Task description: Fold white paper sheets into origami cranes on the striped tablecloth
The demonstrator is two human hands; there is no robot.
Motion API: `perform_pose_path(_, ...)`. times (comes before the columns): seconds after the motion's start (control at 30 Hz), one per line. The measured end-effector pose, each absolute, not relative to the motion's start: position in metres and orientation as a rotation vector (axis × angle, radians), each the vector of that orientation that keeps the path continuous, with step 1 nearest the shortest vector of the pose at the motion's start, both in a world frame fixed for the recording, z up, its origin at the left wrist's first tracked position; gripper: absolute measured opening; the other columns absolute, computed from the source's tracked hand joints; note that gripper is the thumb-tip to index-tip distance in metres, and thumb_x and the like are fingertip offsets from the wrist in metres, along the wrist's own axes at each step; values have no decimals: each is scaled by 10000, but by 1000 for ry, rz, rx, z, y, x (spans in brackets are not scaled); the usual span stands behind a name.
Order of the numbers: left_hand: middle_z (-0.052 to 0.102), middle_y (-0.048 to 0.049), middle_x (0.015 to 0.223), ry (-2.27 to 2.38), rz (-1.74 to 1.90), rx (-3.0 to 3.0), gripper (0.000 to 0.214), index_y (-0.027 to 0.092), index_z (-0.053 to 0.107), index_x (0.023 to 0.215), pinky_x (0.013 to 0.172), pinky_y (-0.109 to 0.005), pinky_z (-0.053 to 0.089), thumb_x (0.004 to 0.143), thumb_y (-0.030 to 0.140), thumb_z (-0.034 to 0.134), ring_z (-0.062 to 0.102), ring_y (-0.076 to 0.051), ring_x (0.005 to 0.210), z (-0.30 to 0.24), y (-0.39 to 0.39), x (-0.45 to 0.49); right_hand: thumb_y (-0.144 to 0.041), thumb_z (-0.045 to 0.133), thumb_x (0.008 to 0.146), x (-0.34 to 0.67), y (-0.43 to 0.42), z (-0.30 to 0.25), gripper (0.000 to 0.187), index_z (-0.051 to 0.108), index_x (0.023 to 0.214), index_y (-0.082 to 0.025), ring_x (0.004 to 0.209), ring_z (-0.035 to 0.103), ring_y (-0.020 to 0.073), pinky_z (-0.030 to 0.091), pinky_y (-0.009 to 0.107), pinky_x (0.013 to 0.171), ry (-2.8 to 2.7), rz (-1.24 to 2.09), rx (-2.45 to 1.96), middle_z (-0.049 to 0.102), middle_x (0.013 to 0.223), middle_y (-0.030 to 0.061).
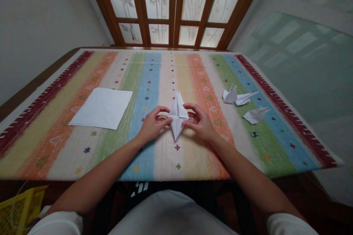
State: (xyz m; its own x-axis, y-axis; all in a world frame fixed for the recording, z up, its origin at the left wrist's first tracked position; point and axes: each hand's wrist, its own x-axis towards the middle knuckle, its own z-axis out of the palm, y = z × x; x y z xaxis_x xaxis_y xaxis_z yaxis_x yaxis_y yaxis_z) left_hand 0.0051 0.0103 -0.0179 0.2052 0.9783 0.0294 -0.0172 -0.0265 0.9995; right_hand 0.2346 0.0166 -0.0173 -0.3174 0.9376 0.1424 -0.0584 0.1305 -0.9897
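Between my two hands is a white folded paper point(178, 112), shaped like a long diamond with a slit running down its upper half. Its points face away from me and toward me. My left hand point(156, 122) pinches the left corner between thumb and fingers. On the opposite corner, the thumb and fingers of my right hand point(199, 120) are closed in the same way. The paper is held just over the striped tablecloth point(165, 158); whether it touches the cloth I cannot tell.
White square paper sheets point(102, 108) lie in a stack on the left. Folded paper cranes point(255, 115) sit on the right side of the cloth. A yellow plastic basket point(22, 205) is below the table at left. Wooden doors with glass panes point(173, 7) stand beyond the far edge.
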Motion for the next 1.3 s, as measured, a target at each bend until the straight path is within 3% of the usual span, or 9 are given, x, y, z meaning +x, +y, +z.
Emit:
perform_pose_path(0.23,681,-59,1099,1060,1148,1459,185,167,701,895,770,-291,681,828,294,818,744,-158,884,-20,11,3,-448,892,808,233,14,-15,515,676,1258,-324,908,638,171,651,282,702,-1462,1380,-846,610,1319,62)
perform_pose_path(0.33,675,-106,1229,1057,1138,1577,98,167,768,934,789,-322,695,893,232,709,736,-193,1001,-20,12,0,-430,899,806,233,15,-17,508,677,1249,-323,881,643,161,644,275,685,-1442,1389,-843,613,1308,55)
perform_pose_path(0.47,657,-127,1336,1013,1125,1736,273,189,791,1078,864,-345,685,853,104,660,710,-220,1133,-20,12,-4,-451,889,815,234,20,-18,516,657,1253,-308,816,654,141,627,278,682,-1364,1405,-857,627,1289,53)
perform_pose_path(0.7,624,-136,1354,947,1134,1712,238,198,784,1126,847,-334,682,894,245,754,691,-232,1166,-20,12,-3,-535,845,851,237,23,-18,480,663,1229,-302,820,670,152,613,278,656,-1275,1458,-861,637,1288,60)
perform_pose_path(0.8,645,-131,1271,963,1148,1655,224,181,791,1043,745,-306,685,959,373,710,715,-213,1041,-20,13,-2,-591,794,885,236,21,-18,471,676,1242,-307,858,665,162,615,284,669,-1279,1496,-839,626,1309,65)
perform_pose_path(0.9,649,-112,1193,990,1147,1560,317,159,760,967,632,-277,665,984,464,674,708,-146,797,-20,13,-2,-540,868,831,236,20,-20,516,672,1255,-320,869,658,155,601,267,683,-1319,1535,-797,624,1306,56)
perform_pose_path(1.07,639,-44,1070,1027,1125,1441,296,183,633,1032,509,-211,587,952,458,711,659,-86,622,-19,11,2,-492,948,751,235,18,-22,644,660,1303,-326,938,653,184,597,280,727,-1485,1496,-787,621,1271,60)
perform_pose_path(1.2,599,2,1111,1057,1192,1371,375,245,470,1061,485,-187,566,901,414,765,654,-63,599,-20,10,5,-590,758,932,234,13,-16,486,690,1341,-338,1084,637,226,611,339,826,-1663,1393,-708,567,1352,81)
perform_pose_path(1.3,578,-23,1136,1116,1178,1544,269,224,522,1002,512,-186,581,944,404,713,665,-81,684,-17,8,5,-562,598,1046,232,11,-13,378,696,1361,-377,1083,633,216,614,346,831,-1703,1371,-677,560,1334,76)
